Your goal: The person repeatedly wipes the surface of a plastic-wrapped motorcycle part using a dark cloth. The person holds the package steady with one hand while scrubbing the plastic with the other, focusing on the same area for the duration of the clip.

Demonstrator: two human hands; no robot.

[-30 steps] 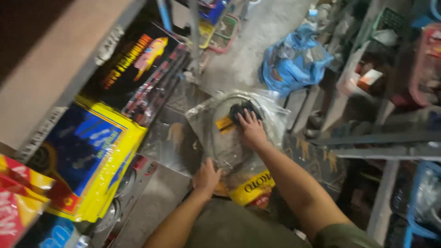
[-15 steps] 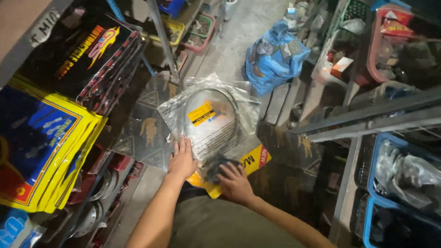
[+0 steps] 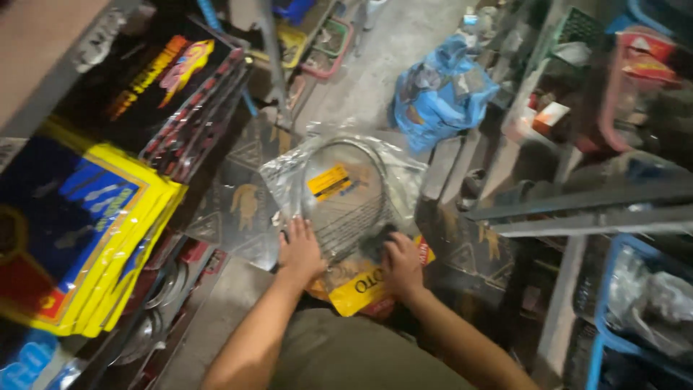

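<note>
In the head view I hold up a clear plastic bag (image 3: pixel 346 195) with a coiled cable and a yellow label inside. My left hand (image 3: pixel 299 249) grips its lower left edge. My right hand (image 3: pixel 401 263) grips its lower right part, fingers over a dark end piece in the bag. Below the bag lies a yellow package (image 3: pixel 357 292) with dark lettering, partly covered by both hands. My lap in olive cloth fills the bottom of the view.
Shelves on the left carry stacked yellow-and-blue packages (image 3: pixel 79 238) and black packages (image 3: pixel 155 79). A blue plastic bag (image 3: pixel 440 90) sits on the concrete floor ahead. Metal racks and a blue crate (image 3: pixel 635 303) stand at right.
The view has shifted slightly. My right hand moved from the top of the bag a second ago down to its lower right part, and both hands now hold the bag's bottom.
</note>
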